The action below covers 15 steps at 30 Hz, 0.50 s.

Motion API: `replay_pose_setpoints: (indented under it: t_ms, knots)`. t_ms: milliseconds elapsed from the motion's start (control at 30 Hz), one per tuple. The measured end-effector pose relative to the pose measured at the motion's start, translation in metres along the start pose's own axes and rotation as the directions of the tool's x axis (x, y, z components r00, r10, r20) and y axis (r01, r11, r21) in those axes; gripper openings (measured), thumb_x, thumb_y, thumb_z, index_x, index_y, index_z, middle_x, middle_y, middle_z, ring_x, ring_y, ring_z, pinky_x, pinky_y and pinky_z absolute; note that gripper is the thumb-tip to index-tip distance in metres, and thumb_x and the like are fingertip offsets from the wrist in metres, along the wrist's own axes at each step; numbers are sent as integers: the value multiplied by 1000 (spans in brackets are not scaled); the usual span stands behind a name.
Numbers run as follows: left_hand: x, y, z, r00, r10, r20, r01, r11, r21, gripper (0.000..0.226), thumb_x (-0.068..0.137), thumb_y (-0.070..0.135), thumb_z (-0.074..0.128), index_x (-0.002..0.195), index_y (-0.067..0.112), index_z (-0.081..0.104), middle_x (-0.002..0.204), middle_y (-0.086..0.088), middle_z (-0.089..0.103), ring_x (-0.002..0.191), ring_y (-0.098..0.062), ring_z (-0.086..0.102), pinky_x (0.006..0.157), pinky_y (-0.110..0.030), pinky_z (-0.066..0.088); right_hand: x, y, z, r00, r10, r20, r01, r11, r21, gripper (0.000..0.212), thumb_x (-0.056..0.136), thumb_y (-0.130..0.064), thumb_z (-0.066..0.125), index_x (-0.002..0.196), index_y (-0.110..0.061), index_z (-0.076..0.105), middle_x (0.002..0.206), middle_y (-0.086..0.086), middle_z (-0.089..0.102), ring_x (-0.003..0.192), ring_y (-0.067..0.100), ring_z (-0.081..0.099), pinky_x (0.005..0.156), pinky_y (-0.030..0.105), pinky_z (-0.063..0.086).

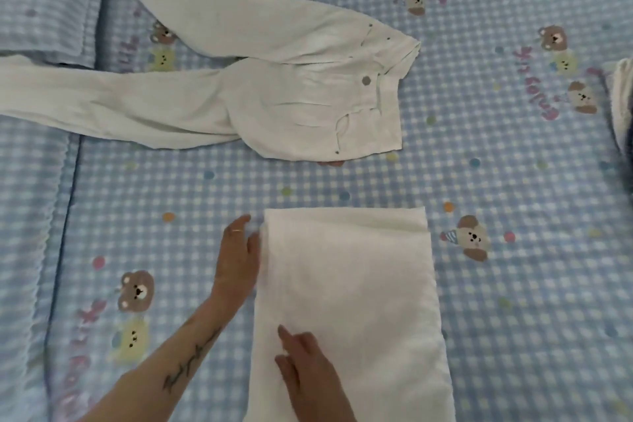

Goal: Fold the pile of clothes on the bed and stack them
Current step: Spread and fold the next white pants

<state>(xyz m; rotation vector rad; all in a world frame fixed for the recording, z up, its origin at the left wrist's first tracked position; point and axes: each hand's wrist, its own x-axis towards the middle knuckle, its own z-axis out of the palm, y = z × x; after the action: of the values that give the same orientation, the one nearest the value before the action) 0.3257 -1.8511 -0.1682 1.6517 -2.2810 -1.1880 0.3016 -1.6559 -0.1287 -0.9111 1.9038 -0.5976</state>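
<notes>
Folded white cloth rectangle (352,312) lies flat on bed, near edge, long side running away. White trousers with metal button (274,79) lie unfolded beyond, legs splayed leftward, waistband right.

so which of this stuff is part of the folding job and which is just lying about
Part of the job:
- folded cloth, left hand at its edge, right hand flat on it
- white trousers, still unfolded
- white fabric at the right edge, possibly more laundry

Just there:
- bedsheet
- folded blanket, top left
</notes>
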Motion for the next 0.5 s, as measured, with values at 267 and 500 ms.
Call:
replay_pose_setpoints:
  t_ms: [267,500]
  knots:
    - [-163,-53,54,830,-527,183,527,848,51,106,53,42,83,142,7,37,123,-22,56,109,-40,55,91,-40,45,119,71,-118,981,-167,-98,63,757,-651,78,92,-52,45,150,-24,2,154,2,-14,147,24,-3,117,45,-5]
    - [-140,-61,23,800,-566,199,594,795,-127,39,81,20,72,117,15,59,105,-9,66,103,-26,62,76,-27,40,148,77,-151,990,77,117,2,826,-564,51,85,-59,54,125,-28,48,124,-2,60,114,21,55,84,31,38]
